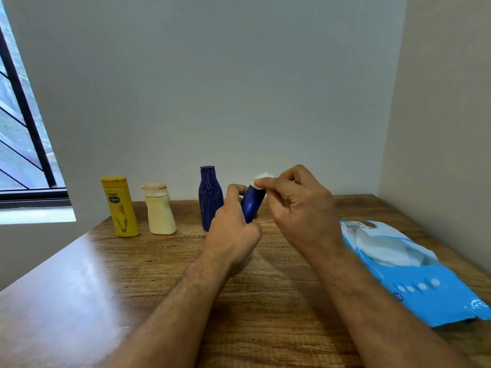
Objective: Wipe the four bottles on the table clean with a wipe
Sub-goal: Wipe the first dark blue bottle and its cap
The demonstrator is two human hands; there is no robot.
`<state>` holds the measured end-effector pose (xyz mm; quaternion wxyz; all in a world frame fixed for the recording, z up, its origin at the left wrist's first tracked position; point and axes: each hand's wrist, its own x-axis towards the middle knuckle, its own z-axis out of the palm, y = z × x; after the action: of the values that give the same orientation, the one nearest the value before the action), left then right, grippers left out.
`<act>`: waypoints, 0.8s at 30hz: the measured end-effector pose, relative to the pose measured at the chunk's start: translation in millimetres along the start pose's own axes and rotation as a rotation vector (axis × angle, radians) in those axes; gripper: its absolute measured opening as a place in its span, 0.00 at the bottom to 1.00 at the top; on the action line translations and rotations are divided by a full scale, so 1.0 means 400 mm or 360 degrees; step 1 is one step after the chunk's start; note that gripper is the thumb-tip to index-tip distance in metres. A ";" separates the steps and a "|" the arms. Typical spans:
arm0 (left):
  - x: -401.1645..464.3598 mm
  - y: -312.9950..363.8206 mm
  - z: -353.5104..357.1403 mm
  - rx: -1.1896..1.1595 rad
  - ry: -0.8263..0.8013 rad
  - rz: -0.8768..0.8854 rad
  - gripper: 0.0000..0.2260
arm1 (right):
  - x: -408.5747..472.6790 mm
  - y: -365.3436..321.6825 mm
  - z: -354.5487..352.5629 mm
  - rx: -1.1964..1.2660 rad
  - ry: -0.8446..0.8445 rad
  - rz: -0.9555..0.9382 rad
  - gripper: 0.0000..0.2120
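Now the left hand (233, 221) grips the small blue bottle (252, 205), tilted, above the table (159, 274) near its back edge. Right hand (297, 205) fingers pinch the wipe (261, 177) on its top. Rub w/ small turns & hold tight so it won't slip.

Corner room with a wooden table by a window

A brown wood-grain table (132, 282) fills the corner between a plain pale grey wall (212, 88) and a beige side wall (438, 115); daylight from the black-framed window (24, 115) at left glares on the tabletop.
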<state>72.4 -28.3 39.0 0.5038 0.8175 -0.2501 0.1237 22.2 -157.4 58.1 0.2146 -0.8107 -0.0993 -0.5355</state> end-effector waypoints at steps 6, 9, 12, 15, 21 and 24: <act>-0.001 0.003 0.000 0.0037 0.0035 0.0021 0.27 | 0.007 0.003 -0.002 0.0125 0.0194 0.0175 0.11; -0.001 0.005 -0.003 0.0005 0.0036 0.0074 0.27 | 0.019 0.010 -0.002 0.0448 0.0058 0.0228 0.17; -0.006 0.005 -0.007 -0.0001 0.0004 0.0163 0.26 | 0.022 0.011 0.003 0.0571 -0.0115 0.0277 0.20; -0.008 0.002 -0.009 0.0010 -0.0033 0.0245 0.27 | 0.018 0.013 0.005 0.0522 -0.0122 0.0313 0.18; -0.003 0.003 -0.010 -0.0211 0.0043 0.0197 0.27 | 0.016 0.006 -0.006 0.0475 0.0100 0.0250 0.15; -0.002 -0.004 -0.012 -0.0213 0.0025 0.0215 0.26 | 0.012 -0.003 -0.004 0.0538 0.0003 0.0184 0.16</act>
<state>72.7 -23.3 39.6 0.5496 0.7623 -0.3085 0.1470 22.5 -157.4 63.0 0.3784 -0.7669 -0.1410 -0.4987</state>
